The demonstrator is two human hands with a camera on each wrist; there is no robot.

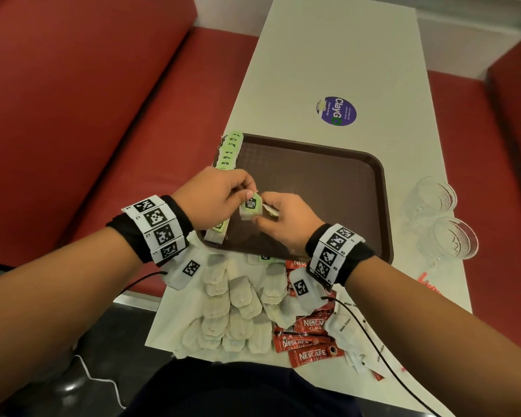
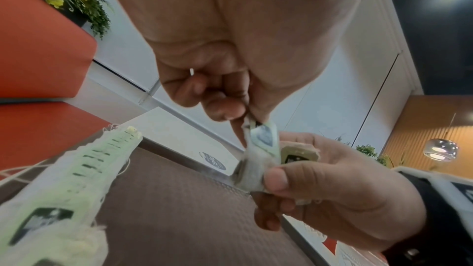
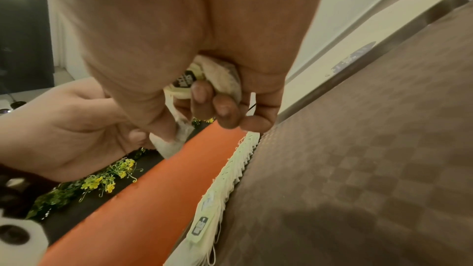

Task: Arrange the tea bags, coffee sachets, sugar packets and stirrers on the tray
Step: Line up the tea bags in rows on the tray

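Observation:
A brown tray [image 1: 328,176] lies on the white table. Overlapping green-tagged tea bags form a row [image 1: 228,152] along its left rim, which also shows in the left wrist view [image 2: 89,169] and the right wrist view [image 3: 230,175]. Above the tray's near left part, my right hand [image 1: 262,210] grips a small bunch of tea bags [image 3: 184,82]. My left hand [image 1: 248,191] pinches the top of the front tea bag [image 1: 250,207] of that bunch [image 2: 261,145]. Another tag [image 2: 299,155] shows behind it in my right palm.
A heap of loose tea bags [image 1: 238,305] lies on the table before the tray. Red coffee sachets [image 1: 307,341] and white sugar packets [image 1: 343,323] lie to its right. Two clear glasses [image 1: 436,197] stand right of the tray. Red benches flank the table.

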